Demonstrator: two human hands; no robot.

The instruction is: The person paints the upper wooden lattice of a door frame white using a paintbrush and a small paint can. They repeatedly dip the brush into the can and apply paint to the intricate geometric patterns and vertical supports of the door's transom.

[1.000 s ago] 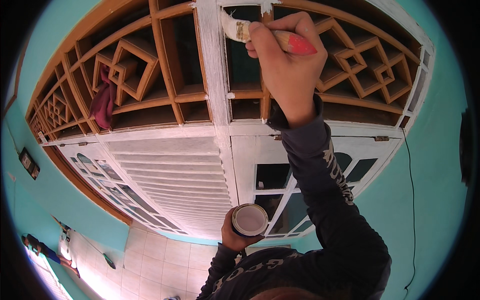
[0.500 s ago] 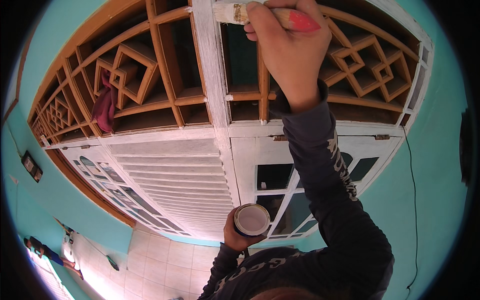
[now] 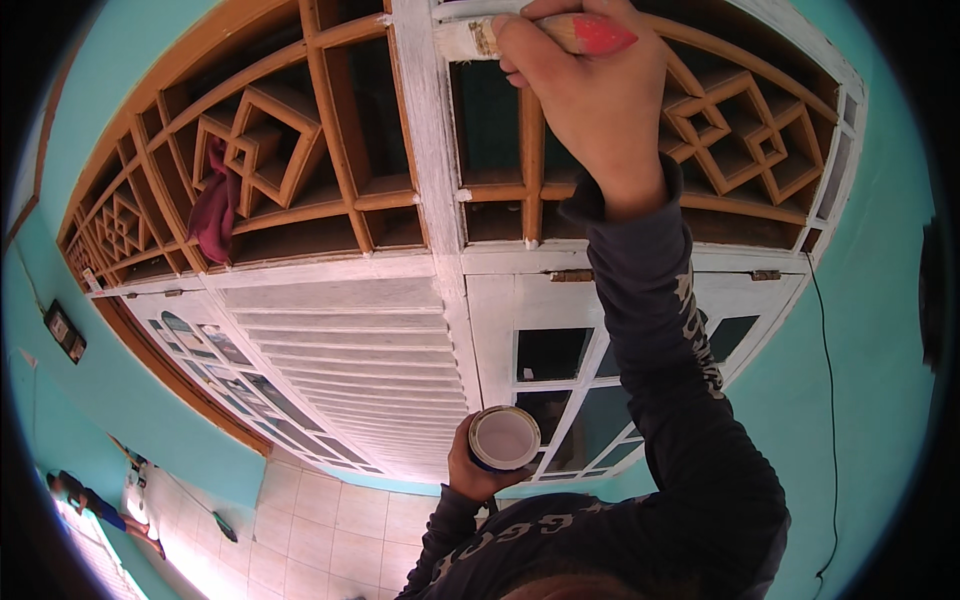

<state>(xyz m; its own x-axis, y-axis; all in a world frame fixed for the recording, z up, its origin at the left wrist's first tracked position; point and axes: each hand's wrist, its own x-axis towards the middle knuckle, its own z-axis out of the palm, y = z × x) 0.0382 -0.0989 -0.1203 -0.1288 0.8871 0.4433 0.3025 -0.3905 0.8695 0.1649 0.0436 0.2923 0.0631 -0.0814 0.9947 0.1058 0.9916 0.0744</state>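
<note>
Teal wall, half-whitened wooden transom (image 3: 300, 190) | right hand (image 3: 590, 100) clamped on paintbrush (image 3: 520, 32), bristles left of fist | left hand (image 3: 480, 470) cupped paint can (image 3: 503, 438) | risk: overloaded brush could drip.

Orange wooden lattice transom (image 3: 300, 170), dark red cloth (image 3: 213, 210) draped in it, white louvred door (image 3: 350, 360), turquoise wall (image 3: 130, 420), pale tiled floor (image 3: 330, 520), black cable (image 3: 830, 400) at right.

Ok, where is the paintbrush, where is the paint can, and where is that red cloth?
paintbrush (image 3: 470, 38), head view, on its white bristles.
paint can (image 3: 503, 438), head view, on the white paint inside.
red cloth (image 3: 214, 212), head view, on the middle of the hanging fabric.
</note>
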